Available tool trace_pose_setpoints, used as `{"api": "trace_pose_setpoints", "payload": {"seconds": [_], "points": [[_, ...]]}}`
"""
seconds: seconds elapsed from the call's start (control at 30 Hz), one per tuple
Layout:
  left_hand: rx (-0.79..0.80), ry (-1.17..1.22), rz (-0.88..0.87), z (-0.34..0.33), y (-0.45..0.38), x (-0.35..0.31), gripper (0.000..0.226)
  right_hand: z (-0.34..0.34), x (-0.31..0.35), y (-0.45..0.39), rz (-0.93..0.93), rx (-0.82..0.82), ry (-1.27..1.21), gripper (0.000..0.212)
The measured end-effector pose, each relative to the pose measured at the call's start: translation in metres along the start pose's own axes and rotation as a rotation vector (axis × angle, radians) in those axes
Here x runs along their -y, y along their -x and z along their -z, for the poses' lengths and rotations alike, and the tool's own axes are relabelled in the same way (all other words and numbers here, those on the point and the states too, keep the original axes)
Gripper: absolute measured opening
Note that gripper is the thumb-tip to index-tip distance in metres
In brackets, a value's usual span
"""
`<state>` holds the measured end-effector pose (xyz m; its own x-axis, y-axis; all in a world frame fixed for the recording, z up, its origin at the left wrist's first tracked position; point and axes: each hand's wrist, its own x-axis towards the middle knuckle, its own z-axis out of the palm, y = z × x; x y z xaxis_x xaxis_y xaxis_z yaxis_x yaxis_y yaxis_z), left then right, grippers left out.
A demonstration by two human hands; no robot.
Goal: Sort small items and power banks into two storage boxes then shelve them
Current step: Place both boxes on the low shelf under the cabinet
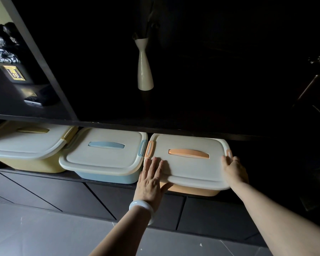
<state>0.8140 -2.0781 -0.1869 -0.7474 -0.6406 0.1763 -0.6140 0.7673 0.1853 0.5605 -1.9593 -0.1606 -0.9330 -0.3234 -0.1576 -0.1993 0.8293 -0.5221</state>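
An orange storage box (pixel 192 190) with a cream lid and orange handle sits on the low dark shelf (pixel 109 182), partly over the front edge. My left hand (pixel 151 180) lies flat on the lid's front left corner, fingers straight, thumb under the rim. My right hand (pixel 233 169) grips the box's right front corner by the orange latch. To its left stands a blue box (pixel 107 177) with a closed cream lid, touching the orange box's latch.
A yellow box (pixel 31 165) sits at the far left of the same shelf. Above, a white vase (pixel 144 71) stands on a dark upper shelf, with dark ornaments (pixel 6 50) at the left. Cabinet fronts (pixel 72 198) lie below, and a grey tiled floor (pixel 44 233).
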Motion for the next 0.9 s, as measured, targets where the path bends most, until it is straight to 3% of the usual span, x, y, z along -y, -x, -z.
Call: {"api": "trace_pose_setpoints", "payload": {"seconds": [0.5,0.77,0.9], "points": [[0.045,-0.014,0.046,-0.003,0.002,0.001,0.079,0.011,0.002,0.003,-0.013,0.1,0.058,0.052],[0.053,0.097,0.058,0.0,0.001,0.001,0.08,0.018,-0.008,0.039,-0.035,0.131,0.051,0.049],[0.119,0.039,0.049,0.009,-0.001,0.001,0.077,0.026,-0.012,0.059,-0.01,0.147,0.089,0.045]]}}
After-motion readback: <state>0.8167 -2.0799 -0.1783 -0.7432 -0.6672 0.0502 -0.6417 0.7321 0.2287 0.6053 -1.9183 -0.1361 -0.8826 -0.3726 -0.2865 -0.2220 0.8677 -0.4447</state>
